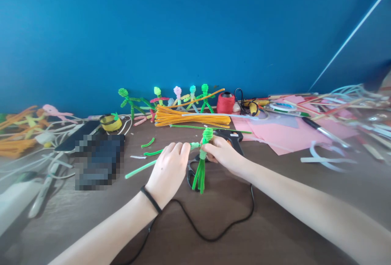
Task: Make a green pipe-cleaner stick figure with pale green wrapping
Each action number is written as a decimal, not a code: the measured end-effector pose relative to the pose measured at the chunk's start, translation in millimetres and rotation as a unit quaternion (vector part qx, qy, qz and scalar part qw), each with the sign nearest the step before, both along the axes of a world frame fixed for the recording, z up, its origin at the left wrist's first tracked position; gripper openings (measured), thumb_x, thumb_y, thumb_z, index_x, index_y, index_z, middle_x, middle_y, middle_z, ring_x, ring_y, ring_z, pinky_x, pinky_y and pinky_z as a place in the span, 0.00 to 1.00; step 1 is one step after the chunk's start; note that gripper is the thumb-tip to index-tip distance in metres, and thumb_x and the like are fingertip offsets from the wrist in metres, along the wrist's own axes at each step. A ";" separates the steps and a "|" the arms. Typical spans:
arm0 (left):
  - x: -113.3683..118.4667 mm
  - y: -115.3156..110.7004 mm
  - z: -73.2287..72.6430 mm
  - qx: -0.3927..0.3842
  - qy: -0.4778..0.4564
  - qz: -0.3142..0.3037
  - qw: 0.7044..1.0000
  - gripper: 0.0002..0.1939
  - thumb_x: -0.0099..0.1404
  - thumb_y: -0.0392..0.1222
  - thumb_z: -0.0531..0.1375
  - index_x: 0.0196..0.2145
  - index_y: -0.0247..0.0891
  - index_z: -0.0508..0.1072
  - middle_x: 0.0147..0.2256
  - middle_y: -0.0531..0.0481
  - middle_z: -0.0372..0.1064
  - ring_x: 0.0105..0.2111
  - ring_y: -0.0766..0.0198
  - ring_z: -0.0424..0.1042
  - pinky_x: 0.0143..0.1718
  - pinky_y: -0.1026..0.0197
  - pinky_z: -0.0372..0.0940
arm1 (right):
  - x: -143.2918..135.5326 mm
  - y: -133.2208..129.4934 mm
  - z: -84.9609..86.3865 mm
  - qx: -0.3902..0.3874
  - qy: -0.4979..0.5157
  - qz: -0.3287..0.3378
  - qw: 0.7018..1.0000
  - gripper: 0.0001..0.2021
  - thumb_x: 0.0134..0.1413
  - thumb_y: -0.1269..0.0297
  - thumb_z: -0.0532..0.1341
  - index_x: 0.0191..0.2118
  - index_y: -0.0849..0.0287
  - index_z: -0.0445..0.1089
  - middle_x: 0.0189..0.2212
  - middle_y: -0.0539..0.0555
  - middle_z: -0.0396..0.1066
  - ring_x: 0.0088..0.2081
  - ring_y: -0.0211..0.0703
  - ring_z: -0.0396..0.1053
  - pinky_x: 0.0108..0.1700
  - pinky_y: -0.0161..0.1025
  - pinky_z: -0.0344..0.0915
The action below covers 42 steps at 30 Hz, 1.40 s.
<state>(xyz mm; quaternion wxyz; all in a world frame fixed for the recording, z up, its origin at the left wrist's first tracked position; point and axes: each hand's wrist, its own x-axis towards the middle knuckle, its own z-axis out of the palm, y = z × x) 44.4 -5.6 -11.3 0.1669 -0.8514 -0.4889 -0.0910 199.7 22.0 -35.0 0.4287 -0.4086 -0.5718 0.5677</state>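
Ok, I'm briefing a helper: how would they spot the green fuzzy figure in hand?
Over the dark brown table, find the right hand. It grips the green fuzzy figure. Unlike the fuzzy figures lining the blue wall, it's held, strands bundled below.

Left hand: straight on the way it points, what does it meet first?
Likely the green figure in the right hand's grip, just ahead of the left hand's fingers; depth is unclear in this single view.

Blue wall (195,33) behind the surface (214,220)
Red spool (225,105) stands near pink paper (275,136), a black-and-silver marker (325,132) lying on it.
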 end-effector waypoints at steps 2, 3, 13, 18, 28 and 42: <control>-0.8 0.0 -0.1 0.000 0.014 -0.016 1.000 0.08 0.57 0.27 0.49 0.30 0.36 0.65 0.27 0.48 0.65 0.30 0.59 0.65 0.32 0.59 0.61 | -0.6 -0.4 0.4 -0.001 0.006 0.003 1.000 0.05 0.42 0.70 0.51 0.22 0.58 0.52 0.12 0.41 0.47 0.14 0.28 0.45 0.17 0.30 0.43; -1.0 -0.1 -0.6 0.000 0.018 -0.028 0.999 0.08 0.57 0.27 0.50 0.30 0.36 0.65 0.27 0.48 0.65 0.29 0.60 0.65 0.32 0.59 0.61 | -0.9 -0.6 0.2 0.000 0.008 0.005 1.000 0.05 0.42 0.70 0.51 0.22 0.58 0.51 0.12 0.41 0.47 0.14 0.28 0.45 0.17 0.30 0.43; -4.6 5.5 1.9 -0.040 -0.052 -0.119 0.991 0.10 0.61 0.31 0.47 0.32 0.37 0.67 0.30 0.50 0.66 0.32 0.63 0.64 0.34 0.61 0.59 | 1.4 1.1 -4.8 0.087 -0.077 0.012 0.993 0.02 0.44 0.71 0.51 0.24 0.59 0.55 0.16 0.42 0.50 0.19 0.30 0.48 0.21 0.30 0.46; -5.9 9.1 9.6 -0.081 -0.167 -0.130 0.974 0.11 0.64 0.35 0.46 0.31 0.37 0.67 0.31 0.50 0.63 0.33 0.65 0.63 0.35 0.63 0.59 | 0.8 -1.1 -2.2 0.086 -0.083 0.036 0.992 0.02 0.43 0.72 0.52 0.25 0.59 0.55 0.18 0.43 0.52 0.21 0.30 0.50 0.24 0.31 0.49; -9.4 13.0 9.9 -0.140 -0.280 -0.061 0.948 0.08 0.62 0.37 0.47 0.31 0.38 0.64 0.29 0.52 0.66 0.29 0.67 0.65 0.32 0.65 0.59 | -1.2 -5.6 0.3 0.111 -0.092 0.060 0.988 0.02 0.43 0.72 0.52 0.24 0.61 0.57 0.21 0.45 0.54 0.24 0.32 0.52 0.27 0.32 0.51; -12.1 19.5 9.1 -0.255 -0.357 -0.041 0.898 0.06 0.58 0.41 0.50 0.29 0.38 0.64 0.27 0.54 0.69 0.29 0.66 0.67 0.33 0.64 0.61 | 0.1 -8.2 3.2 0.104 -0.067 0.082 0.989 0.03 0.44 0.72 0.52 0.24 0.60 0.58 0.18 0.44 0.54 0.21 0.32 0.51 0.26 0.32 0.50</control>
